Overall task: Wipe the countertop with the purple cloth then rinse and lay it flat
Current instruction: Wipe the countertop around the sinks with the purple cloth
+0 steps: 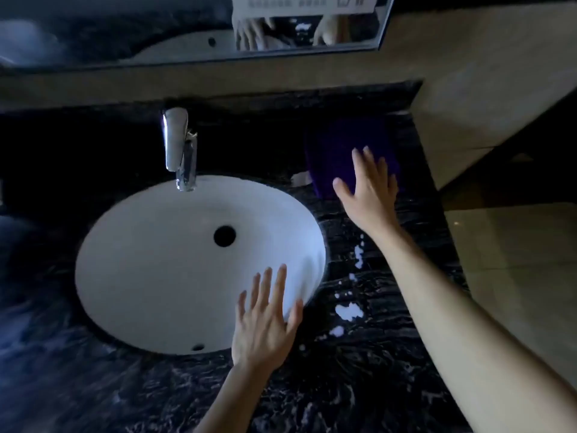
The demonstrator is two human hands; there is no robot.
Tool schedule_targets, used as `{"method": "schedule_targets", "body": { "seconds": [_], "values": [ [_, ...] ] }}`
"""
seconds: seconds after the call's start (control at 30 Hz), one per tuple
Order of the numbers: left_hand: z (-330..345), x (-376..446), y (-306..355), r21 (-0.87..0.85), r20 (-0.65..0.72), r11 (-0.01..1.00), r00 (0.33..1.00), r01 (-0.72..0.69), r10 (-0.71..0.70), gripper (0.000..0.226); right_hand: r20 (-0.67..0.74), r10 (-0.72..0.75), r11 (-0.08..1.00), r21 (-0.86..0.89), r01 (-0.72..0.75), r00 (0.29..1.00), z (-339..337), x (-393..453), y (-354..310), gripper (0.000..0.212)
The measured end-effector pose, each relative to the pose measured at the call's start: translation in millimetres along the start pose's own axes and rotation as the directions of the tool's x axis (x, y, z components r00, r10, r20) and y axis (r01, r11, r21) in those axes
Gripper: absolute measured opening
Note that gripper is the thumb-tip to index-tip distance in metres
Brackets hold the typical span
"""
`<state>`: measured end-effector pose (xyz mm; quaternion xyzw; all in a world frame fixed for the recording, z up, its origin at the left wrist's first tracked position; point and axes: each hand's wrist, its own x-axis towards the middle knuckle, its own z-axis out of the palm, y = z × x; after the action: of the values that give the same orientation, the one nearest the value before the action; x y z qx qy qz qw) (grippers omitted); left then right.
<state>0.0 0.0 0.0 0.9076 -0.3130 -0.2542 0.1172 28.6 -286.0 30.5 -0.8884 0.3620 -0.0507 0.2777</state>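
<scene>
Step judged: either the very start, reaching for the cloth, or the very end, cloth just laid flat; white splotches on the surface suggest wiping not done, so likely the start; cannot tell for sure.

Lower centre of frame: left hand (263,320), fingers straight and spread, holds nothing; it overlaps the near rim of the white sink (156,260); touching or hovering, cannot tell.

Lower right: white splotches (349,310) scattered on the dark marbled surface (374,385), trailing up toward centre right.

Centre right: right hand (368,185), fingers straight and spread wide, grips nothing; fingertips overlap the near edge of the purple cloth (340,145); contact likely, not certain.

Cloth lies flat on the surface in the upper right of the frame, right of the chrome faucet (179,145), near the back wall.

Next move, if wiping: right hand must close on the cloth, drag it down over the splotches; cloth is dark on dark, edges hard to see.

Top of frame: mirror (187,32), reflecting the scene dimly.
</scene>
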Motion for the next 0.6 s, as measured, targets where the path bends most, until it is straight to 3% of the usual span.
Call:
{"method": "schedule_targets", "body": {
  "seconds": [0.23, 0.4, 0.6],
  "values": [
    [3, 3, -1, 0.005, -0.055, 1.0, 0.998, 0.022, -0.022, 0.068, 0.069, -0.107, 0.923, -0.364, 0.125, 0.992, 27, 72, -13, 0.082],
    [6, 3, -3, 0.018, -0.051, 1.0, 0.999, 0.007, -0.006, 0.068, 0.112, -0.092, 0.889, -0.438, 0.133, 0.989, 36, 96, -9, 0.086],
    [7, 4, -3, 0.019, -0.051, 0.999, 0.998, 0.027, -0.026, 0.068, 0.108, -0.16, 0.875, -0.444, 0.192, 0.981, 37, 87, 5, 0.072]
  ]
}}
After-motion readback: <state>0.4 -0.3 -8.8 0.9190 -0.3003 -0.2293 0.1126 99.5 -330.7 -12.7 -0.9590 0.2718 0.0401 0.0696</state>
